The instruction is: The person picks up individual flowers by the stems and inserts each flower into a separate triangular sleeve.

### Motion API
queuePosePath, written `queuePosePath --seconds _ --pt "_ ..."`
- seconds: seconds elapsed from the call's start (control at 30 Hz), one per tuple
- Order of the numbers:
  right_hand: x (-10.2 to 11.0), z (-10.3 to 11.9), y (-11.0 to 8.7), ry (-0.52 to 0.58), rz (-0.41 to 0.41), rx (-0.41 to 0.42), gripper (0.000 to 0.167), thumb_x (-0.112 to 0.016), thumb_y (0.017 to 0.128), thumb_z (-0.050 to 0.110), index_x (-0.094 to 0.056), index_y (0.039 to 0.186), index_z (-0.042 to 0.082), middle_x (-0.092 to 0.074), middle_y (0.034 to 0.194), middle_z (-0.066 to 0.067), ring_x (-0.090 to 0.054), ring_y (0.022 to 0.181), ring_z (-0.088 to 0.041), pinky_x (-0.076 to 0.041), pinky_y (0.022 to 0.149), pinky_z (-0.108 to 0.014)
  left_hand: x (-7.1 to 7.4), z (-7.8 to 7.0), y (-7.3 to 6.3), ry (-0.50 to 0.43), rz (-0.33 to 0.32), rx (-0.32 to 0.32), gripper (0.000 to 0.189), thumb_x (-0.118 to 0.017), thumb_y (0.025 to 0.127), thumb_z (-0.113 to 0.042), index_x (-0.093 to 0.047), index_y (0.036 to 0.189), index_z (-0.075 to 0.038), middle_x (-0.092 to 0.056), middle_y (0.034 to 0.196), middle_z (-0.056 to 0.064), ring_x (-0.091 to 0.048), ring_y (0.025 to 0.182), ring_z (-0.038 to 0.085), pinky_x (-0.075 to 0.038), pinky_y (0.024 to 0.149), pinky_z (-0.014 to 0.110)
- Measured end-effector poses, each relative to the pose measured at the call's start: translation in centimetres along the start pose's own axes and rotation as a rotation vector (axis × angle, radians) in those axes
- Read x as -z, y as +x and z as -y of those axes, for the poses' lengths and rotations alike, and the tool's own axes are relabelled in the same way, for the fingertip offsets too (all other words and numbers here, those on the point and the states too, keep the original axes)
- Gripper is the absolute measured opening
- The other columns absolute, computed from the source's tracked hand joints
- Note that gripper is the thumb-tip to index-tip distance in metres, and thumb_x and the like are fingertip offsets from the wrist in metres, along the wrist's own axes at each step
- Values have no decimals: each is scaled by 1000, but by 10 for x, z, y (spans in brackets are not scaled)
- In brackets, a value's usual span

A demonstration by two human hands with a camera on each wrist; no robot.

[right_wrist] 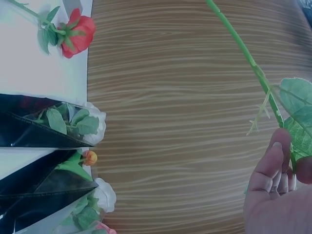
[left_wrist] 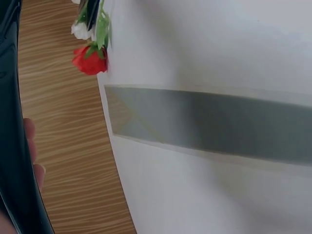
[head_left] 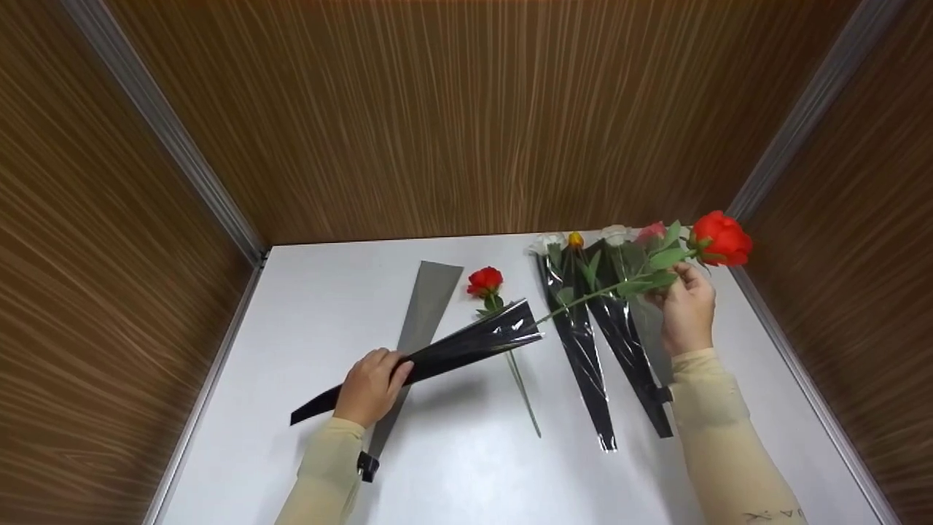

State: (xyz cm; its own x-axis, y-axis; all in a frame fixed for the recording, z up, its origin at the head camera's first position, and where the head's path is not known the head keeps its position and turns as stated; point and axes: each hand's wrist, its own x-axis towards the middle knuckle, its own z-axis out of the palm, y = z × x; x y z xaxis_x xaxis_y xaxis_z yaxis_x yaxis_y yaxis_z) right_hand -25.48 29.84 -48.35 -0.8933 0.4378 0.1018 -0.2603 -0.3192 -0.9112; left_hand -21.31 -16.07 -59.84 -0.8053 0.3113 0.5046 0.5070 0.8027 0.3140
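Observation:
My left hand (head_left: 372, 386) grips a black flower sleeve (head_left: 466, 346) around its narrow middle, the wide mouth tilted up to the right. In the left wrist view the dark sleeve (left_wrist: 17, 131) runs along the left edge, fingertips (left_wrist: 31, 141) curled behind it. At the right, my right hand (head_left: 687, 306) pinches the green stem of a red rose (head_left: 720, 239) below its bloom. The stem's lower end reaches into the sleeve's mouth. In the right wrist view thumb and fingers close on the stem (right_wrist: 248, 56) beside a leaf (right_wrist: 297, 97).
Another red rose (head_left: 485, 282) lies on the white table (head_left: 466, 474), partly under the held sleeve. A flat grey-black sleeve (head_left: 430, 299) lies to its left. At the right lie black-wrapped flowers (head_left: 583, 350), with white, orange and pink blooms. Wood-grain walls (head_left: 481, 117) enclose the table.

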Motion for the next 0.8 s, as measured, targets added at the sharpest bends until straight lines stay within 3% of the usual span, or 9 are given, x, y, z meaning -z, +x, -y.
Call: queuePosePath --seconds 0.37,0.57,0.8 --pt "-11 -13 -7 21 108 1 15 -49 96 -2 -57 108 -5 -64 98 -14 -61 71 -13 -50 60 -24 -4 -11 4 -90 -12 -25 27 -54 99 -33 -69 104 -12 -65 91 1 -63 85 19 -52 76 37" --pt "-18 -16 -14 43 153 -13 16 -45 95 -7 -55 107 -5 -66 89 -10 -60 65 -14 -50 56 -25 -6 -18 8 -107 -20 -21 29 -53 100 -34 -69 106 -10 -65 93 2 -63 88 20 -52 77 37" --pt "-24 -17 -25 -121 198 -6 19 -47 95 -4 -57 111 -6 -67 90 -9 -63 65 -15 -52 56 -29 -10 -25 14 -133 -40 -27 28 -54 99 -32 -70 107 -9 -65 92 3 -63 87 20 -51 77 38"
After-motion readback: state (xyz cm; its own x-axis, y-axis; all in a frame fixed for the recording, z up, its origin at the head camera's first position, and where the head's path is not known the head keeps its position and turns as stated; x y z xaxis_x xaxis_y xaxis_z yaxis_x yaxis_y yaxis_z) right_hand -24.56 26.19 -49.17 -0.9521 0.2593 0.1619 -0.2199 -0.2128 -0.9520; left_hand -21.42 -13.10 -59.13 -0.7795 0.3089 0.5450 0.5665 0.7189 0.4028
